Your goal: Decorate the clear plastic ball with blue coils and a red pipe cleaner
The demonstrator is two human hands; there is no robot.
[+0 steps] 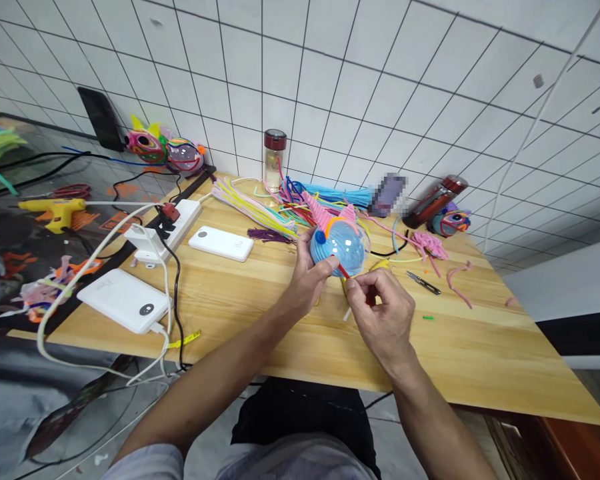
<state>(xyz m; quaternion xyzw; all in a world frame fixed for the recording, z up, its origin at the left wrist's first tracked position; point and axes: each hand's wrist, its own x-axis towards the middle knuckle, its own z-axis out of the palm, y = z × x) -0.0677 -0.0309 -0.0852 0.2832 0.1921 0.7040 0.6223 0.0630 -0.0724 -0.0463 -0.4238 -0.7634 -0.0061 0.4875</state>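
My left hand (pixel 314 275) is closed around the side of a clear ball (pixel 341 248) partly wrapped in light blue pipe cleaner. Pink ear-like pieces (pixel 318 212) stand on top of it, with an orange strip below them and a dark blue round bit on the left. A short red pipe cleaner (pixel 343 271) lies against the ball's lower front. Its near end is pinched between the thumb and fingers of my right hand (pixel 377 303). My left thumb presses close to the red strip's upper end. Both hands hold the ball above the wooden table (pixel 460 353).
Bundled pipe cleaners (pixel 260 207) lie behind the ball, near a glass bottle (pixel 275 160). Thread snips (pixel 424 283) sit at right. White power banks (pixel 125 300), a power strip (pixel 173 230) and cables occupy the left, beside a yellow glue gun (pixel 57 210). A dark thermos (pixel 436 200) leans at the back.
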